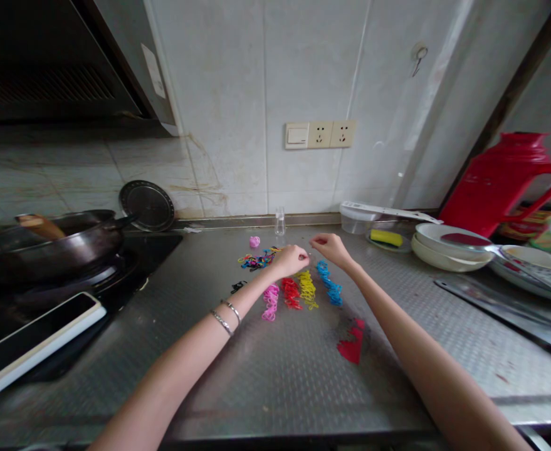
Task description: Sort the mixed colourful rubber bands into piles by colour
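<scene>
My left hand [291,261] is closed in a pinch above the countertop, over the upper ends of the coloured piles. Just to its right, my right hand [330,249] is pinched too, above the blue pile. Whatever the fingers hold, if anything, is too small to make out. Below are rows of what look like small rubber bands: pink [270,303], red [291,294], yellow [308,290] and blue [329,284]. A mixed-colour heap [255,259] lies left of my left hand, with a few black bands [238,286] nearer me. Behind stand a small clear bottle [280,222] and a pink bundle [254,242].
A torn red piece [351,342] lies on the steel countertop [275,388]. Left are a phone-like white-edged device [40,344] and a pan [68,241] on the stove. To the right sit a yellow sponge [386,238], bowls [449,254], a knife [501,316] and a red thermos [496,181].
</scene>
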Demonstrator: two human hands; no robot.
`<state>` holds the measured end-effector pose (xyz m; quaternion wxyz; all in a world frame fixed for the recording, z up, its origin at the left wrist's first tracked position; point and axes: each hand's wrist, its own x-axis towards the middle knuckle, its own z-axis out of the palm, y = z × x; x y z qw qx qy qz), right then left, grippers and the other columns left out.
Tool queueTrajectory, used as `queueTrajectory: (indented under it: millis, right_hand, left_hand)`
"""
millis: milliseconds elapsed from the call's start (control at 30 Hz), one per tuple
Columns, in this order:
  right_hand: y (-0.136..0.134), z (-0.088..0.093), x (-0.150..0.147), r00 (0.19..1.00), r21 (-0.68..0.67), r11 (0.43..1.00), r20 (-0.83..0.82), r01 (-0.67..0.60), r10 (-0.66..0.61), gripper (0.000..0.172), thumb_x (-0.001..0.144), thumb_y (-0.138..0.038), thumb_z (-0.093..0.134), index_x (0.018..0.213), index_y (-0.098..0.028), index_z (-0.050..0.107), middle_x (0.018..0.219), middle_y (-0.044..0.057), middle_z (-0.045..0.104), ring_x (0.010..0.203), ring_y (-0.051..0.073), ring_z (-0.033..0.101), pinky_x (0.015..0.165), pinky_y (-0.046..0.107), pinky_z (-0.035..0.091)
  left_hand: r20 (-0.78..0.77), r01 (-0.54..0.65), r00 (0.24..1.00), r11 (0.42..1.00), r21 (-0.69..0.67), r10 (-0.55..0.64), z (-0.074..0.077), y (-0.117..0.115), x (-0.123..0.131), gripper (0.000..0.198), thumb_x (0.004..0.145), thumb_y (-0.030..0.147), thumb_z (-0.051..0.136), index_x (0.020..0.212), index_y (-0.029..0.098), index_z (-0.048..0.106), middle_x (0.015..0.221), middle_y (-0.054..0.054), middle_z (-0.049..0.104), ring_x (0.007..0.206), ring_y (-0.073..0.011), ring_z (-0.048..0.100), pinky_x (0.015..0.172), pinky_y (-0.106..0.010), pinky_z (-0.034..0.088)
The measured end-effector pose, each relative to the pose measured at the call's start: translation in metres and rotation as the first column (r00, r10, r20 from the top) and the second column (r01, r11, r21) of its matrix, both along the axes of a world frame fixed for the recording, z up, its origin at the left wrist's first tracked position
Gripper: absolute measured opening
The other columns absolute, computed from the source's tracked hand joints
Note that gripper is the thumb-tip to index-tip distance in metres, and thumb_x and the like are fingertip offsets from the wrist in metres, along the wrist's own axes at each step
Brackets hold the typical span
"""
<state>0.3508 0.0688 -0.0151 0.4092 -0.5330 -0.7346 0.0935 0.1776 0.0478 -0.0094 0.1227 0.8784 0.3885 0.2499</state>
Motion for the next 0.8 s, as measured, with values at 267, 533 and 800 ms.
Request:
queueTrajectory:
  millis: [267, 533, 800]
  right_hand:
    - [-0.006, -0.007, -0.026, 0.971, -0.08, 0.995, 0.227, -0.051, 0.068, 0.022, 0.073, -0.029, 0.05, 0.081, -0.018, 0.068, 0.078, 0.004, 0.067, 0.071, 0.015, 0.059, 0.064, 0.022, 0.042]
    - [-0.016, -0.015, -0.047, 0.893, -0.132, 0.991, 0.442, -0.032, 0.088, 0.02, 0.075, -0.023, 0.051, 0.089, -0.022, 0.066, 0.096, 0.005, 0.062, 0.091, 0.016, 0.054, 0.073, 0.021, 0.039]
    - [-0.021, -0.012, -0.047, 0.855, -0.161, 0.986, 0.504, -0.045, 0.121, 0.022, 0.078, -0.022, 0.048, 0.091, -0.024, 0.065, 0.099, 0.005, 0.059, 0.096, 0.018, 0.05, 0.074, 0.022, 0.038]
  left_hand:
    - [0.185, -0.186, 0.961, 0.976, -0.11, 0.204, -0.007, 0.033, -0.094, 0.026, 0.073, 0.028, 0.05, 0.072, 0.01, 0.069, 0.067, -0.005, 0.065, 0.062, -0.0128, 0.054, 0.058, -0.021, 0.038]
    - [0.32, -0.331, 0.847, 0.892, -0.308, 0.425, -0.022, 0.047, -0.162, 0.03, 0.07, 0.035, 0.051, 0.073, 0.01, 0.068, 0.047, 0.001, 0.052, 0.047, -0.0084, 0.043, 0.048, -0.02, 0.031]
    - [0.338, -0.373, 0.801, 0.854, -0.362, 0.494, -0.038, 0.053, -0.171, 0.03, 0.068, 0.034, 0.05, 0.074, 0.01, 0.068, 0.047, 0.002, 0.049, 0.043, -0.0074, 0.04, 0.045, -0.02, 0.028]
